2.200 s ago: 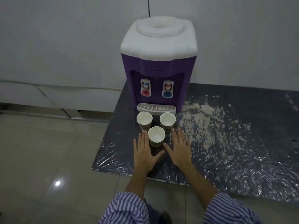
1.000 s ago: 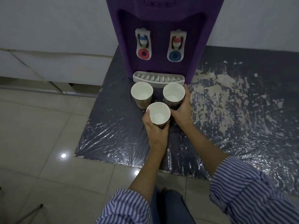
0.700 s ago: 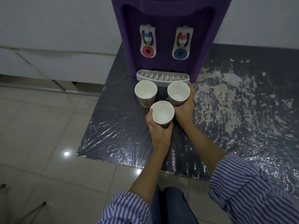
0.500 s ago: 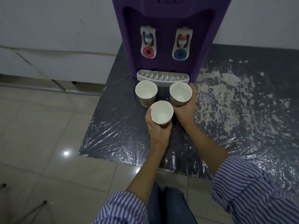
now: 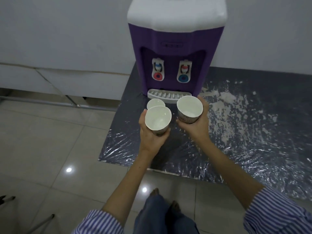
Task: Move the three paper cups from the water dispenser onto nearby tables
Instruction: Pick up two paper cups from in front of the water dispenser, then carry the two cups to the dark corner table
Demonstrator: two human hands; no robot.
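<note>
A purple water dispenser [image 5: 173,53] with a white top stands on a dark plastic sheet [image 5: 244,132] on the floor. My left hand [image 5: 152,134] holds one white paper cup [image 5: 157,118] lifted above the sheet. My right hand [image 5: 196,123] holds a second paper cup [image 5: 189,108], also raised, just in front of the drip tray [image 5: 168,95]. The third paper cup [image 5: 155,103] stays on the sheet below the drip tray, partly hidden behind the cup in my left hand. All three cups look empty.
Pale floor tiles [image 5: 50,141] lie to the left and in front. A white wall and low ledge [image 5: 59,76] run behind. White flaky patches cover the sheet on the right. Thin metal legs [image 5: 10,198] show at the bottom left. My bare feet [image 5: 165,198] stand near the sheet's edge.
Both hands closed on a cup each and lifted them off the sheet toward me. The view has pulled back and up, showing more of the dispenser. The third cup has not moved.
</note>
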